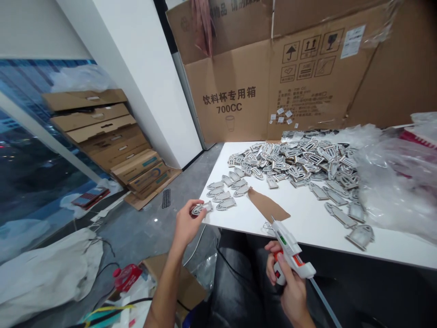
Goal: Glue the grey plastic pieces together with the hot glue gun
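My left hand (187, 224) pinches a small grey boat-shaped piece (202, 208) at the front left corner of the white table (307, 228). My right hand (285, 278) is wrapped round the handle of a white and orange glue gun (290, 248), its nozzle pointing up and left over the table edge. A clear glue stick (324, 300) sticks out of its back. Several similar pieces (226, 204) lie in rows beside my left hand. A brown cardboard strip (268, 205) lies just beyond the nozzle. Behind it spreads a large pile of grey pieces (293, 159).
A large cardboard box (235, 68) stands behind the table. Clear plastic bags (399, 182) cover the table's right side. Flattened cartons (109, 136) lean at the left. A red bottle (127, 277) and cables are low at the left, near my left arm.
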Action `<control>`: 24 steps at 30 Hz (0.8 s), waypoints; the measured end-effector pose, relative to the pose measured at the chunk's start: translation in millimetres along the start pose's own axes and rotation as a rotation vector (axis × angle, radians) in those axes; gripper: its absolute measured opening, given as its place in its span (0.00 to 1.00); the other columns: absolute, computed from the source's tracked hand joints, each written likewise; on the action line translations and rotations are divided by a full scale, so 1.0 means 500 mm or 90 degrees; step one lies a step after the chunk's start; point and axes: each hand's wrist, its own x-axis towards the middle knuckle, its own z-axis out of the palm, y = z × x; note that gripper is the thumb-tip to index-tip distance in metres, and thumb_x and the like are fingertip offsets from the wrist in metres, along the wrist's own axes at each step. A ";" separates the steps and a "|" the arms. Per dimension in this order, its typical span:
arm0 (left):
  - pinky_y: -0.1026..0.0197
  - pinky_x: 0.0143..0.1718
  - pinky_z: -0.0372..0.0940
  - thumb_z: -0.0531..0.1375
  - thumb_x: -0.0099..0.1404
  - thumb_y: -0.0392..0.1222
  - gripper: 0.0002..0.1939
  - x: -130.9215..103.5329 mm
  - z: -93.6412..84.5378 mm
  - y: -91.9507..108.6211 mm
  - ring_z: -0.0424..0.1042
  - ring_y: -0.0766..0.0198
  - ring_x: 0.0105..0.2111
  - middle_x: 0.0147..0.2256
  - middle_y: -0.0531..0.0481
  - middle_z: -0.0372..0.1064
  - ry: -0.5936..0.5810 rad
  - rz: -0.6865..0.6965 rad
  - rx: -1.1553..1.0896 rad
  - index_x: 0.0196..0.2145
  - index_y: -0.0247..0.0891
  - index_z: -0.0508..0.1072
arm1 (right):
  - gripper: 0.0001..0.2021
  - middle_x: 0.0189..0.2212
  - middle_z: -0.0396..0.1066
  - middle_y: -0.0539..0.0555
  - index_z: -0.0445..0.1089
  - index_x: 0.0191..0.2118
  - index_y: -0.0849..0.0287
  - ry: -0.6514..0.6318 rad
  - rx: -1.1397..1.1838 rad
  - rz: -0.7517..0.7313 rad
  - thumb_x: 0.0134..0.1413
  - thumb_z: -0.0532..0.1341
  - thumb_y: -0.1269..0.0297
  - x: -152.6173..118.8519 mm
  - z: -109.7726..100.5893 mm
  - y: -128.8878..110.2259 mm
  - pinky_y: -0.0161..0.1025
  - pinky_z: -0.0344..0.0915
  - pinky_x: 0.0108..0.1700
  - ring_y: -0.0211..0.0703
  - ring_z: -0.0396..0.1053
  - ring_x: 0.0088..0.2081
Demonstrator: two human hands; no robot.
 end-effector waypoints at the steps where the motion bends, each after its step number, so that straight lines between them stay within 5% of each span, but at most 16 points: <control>1: 0.56 0.37 0.69 0.67 0.62 0.49 0.14 0.002 0.002 -0.008 0.79 0.53 0.36 0.40 0.44 0.85 -0.009 0.005 0.011 0.42 0.41 0.82 | 0.10 0.27 0.67 0.46 0.73 0.46 0.53 -0.004 0.000 0.001 0.72 0.64 0.52 0.001 -0.004 0.005 0.32 0.58 0.23 0.34 0.59 0.22; 8: 0.49 0.47 0.69 0.65 0.65 0.50 0.13 0.014 0.000 -0.034 0.76 0.49 0.43 0.43 0.44 0.81 -0.063 0.101 0.115 0.43 0.42 0.82 | 0.11 0.26 0.66 0.47 0.74 0.46 0.53 -0.034 0.017 0.018 0.72 0.63 0.51 0.002 -0.024 0.034 0.35 0.59 0.23 0.35 0.60 0.22; 15: 0.45 0.52 0.67 0.62 0.70 0.46 0.09 0.017 0.003 -0.045 0.74 0.47 0.45 0.44 0.44 0.78 -0.071 0.185 0.176 0.44 0.43 0.81 | 0.09 0.39 0.74 0.53 0.75 0.47 0.53 -0.054 0.027 0.003 0.74 0.61 0.54 -0.004 -0.032 0.049 0.37 0.60 0.24 0.34 0.62 0.23; 20: 0.41 0.55 0.65 0.60 0.75 0.43 0.09 0.018 0.043 0.011 0.71 0.44 0.50 0.47 0.41 0.76 -0.039 0.247 0.183 0.47 0.41 0.78 | 0.09 0.42 0.74 0.54 0.75 0.48 0.53 -0.056 0.038 -0.014 0.74 0.61 0.55 -0.002 -0.026 0.050 0.37 0.60 0.25 0.33 0.61 0.23; 24: 0.46 0.54 0.67 0.61 0.75 0.40 0.05 0.020 0.120 0.095 0.74 0.49 0.49 0.44 0.45 0.77 -0.119 0.325 0.138 0.43 0.42 0.78 | 0.11 0.39 0.74 0.52 0.74 0.51 0.51 -0.021 0.039 -0.049 0.75 0.58 0.54 0.001 -0.022 0.059 0.38 0.61 0.28 0.35 0.62 0.24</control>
